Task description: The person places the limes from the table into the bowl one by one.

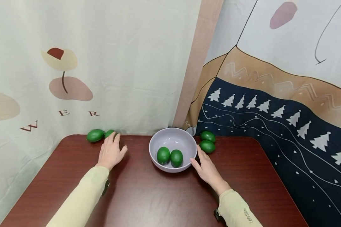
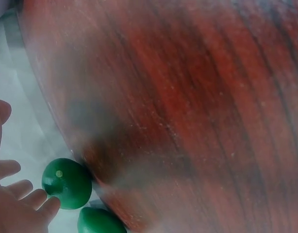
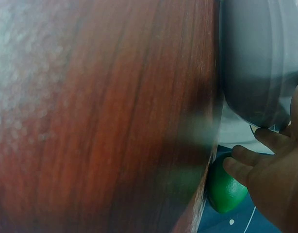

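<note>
A pale lilac bowl (image 1: 170, 134) stands near the table's far edge with two green limes (image 1: 163, 155) inside. My right hand (image 1: 207, 168) has its thumb and fingers spread at the bowl's right side, fingertips right at the wall; the right wrist view has the bowl (image 3: 260, 58) above these fingers and a lime (image 3: 226, 189) beside them. At the back left, my left hand (image 1: 110, 153) reaches out with extended fingers over a partly hidden lime (image 1: 109, 132). Another lime (image 1: 95, 135) lies left of it. In the left wrist view the fingertips overlap a lime (image 2: 66, 184).
Two more limes (image 1: 207, 146) lie at the back right, just beyond my right hand. The dark red-brown wooden table (image 1: 147, 198) ends at a pale curtain (image 1: 136, 78) behind. A navy cloth with white trees (image 1: 272, 138) hangs along the right.
</note>
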The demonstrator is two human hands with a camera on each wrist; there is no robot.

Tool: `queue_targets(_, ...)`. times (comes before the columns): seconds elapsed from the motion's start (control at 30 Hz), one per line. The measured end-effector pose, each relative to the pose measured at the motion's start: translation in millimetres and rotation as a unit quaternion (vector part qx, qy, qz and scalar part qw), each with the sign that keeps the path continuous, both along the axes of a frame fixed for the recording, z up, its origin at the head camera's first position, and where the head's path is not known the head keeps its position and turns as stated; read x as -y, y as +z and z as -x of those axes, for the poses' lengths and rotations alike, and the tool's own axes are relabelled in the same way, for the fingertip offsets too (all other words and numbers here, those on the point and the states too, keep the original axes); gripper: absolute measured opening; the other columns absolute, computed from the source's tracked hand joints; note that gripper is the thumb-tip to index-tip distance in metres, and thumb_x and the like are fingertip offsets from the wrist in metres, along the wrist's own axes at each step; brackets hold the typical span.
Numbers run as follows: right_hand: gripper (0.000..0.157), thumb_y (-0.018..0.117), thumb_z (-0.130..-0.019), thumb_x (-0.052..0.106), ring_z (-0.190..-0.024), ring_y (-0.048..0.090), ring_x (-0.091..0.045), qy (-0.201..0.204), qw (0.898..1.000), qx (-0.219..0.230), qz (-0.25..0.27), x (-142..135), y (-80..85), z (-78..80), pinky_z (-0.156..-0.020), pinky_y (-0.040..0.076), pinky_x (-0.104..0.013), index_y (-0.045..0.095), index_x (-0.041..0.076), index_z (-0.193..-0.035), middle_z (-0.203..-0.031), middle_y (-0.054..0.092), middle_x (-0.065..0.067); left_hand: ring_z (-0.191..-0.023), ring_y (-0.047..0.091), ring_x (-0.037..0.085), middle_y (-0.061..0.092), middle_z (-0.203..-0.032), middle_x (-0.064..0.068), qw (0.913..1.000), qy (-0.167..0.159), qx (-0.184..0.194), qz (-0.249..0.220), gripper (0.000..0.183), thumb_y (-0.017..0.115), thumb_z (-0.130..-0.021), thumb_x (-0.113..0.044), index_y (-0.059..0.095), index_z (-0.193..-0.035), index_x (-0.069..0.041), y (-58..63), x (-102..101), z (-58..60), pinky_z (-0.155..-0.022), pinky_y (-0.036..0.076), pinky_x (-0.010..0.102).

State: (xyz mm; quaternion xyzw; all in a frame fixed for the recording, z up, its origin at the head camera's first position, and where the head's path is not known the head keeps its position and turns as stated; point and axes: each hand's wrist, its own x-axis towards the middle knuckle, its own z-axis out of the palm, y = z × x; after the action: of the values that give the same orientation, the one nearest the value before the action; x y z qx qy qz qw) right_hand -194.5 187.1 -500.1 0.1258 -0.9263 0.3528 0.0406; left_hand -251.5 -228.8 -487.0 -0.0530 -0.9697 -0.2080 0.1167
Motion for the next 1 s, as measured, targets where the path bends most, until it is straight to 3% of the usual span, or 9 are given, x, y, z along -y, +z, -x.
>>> queue_targets(0.4, 0.073, 0.06, -0.105, 0.031, -0.152, 0.031, -0.042, 0.001, 1.0, 0.01, -0.001, -0.7, 1.1, -0.4, -0.121, 0.029, -0.059, 0.026, -0.001, -0.162, -0.166, 0.03, -0.022, -0.144, 0.026, 0.054, 0.028, -0.157, 0.035, 0.9999, 0.014, -0.006, 0.001, 0.067, 0.061, -0.096, -0.022, 0.039, -0.15, 0.011, 0.6, 7.1, 5.2, -0.112, 0.029, 0.07)
queue_targets(1.0, 0.073, 0.059, -0.106, 0.032, -0.152, 0.031, -0.039, -0.003, 1.0, 0.018, 0.004, -0.4, 0.4, 0.8, -0.122, 0.028, -0.058, 0.025, 0.001, -0.163, -0.167, 0.03, -0.02, -0.145, 0.019, 0.057, 0.019, -0.16, 0.04, 0.9989, 0.023, 0.041, -0.009, 0.071, 0.058, -0.098, -0.023, 0.03, -0.154, 0.012, -0.1, 14.2, 12.9, -0.114, 0.024, 0.071)
